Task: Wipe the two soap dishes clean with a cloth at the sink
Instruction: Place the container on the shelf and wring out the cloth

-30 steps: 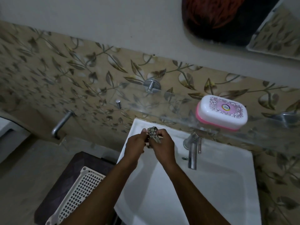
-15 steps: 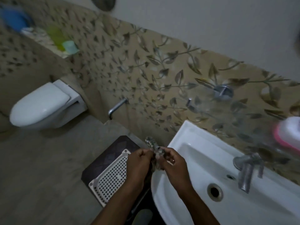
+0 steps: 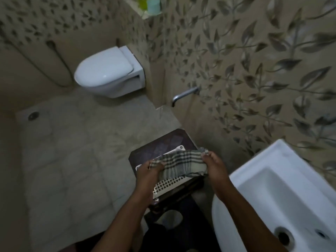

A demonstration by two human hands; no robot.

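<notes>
A checked grey-and-white cloth (image 3: 181, 163) is stretched out between my two hands, left of the sink. My left hand (image 3: 148, 176) grips its left end and my right hand (image 3: 215, 170) pinches its right end. The cloth hangs above a white perforated basket (image 3: 168, 186) that rests on a dark stool (image 3: 161, 142). The white sink (image 3: 283, 188) fills the lower right, with its drain (image 3: 283, 238) showing. No soap dish is in view.
A white wall-hung toilet (image 3: 109, 71) stands at the back left, with a hose on the wall beside it. A low chrome wall tap (image 3: 184, 95) juts from the leaf-patterned tiles. A floor drain (image 3: 33, 115) sits at far left. Green and teal items (image 3: 151, 4) stand on a high ledge.
My view has swung left, away from the sink and the pink soap dish on the glass shelf. The bunched cloth has been carried left over the basket and spread open between both hands.
</notes>
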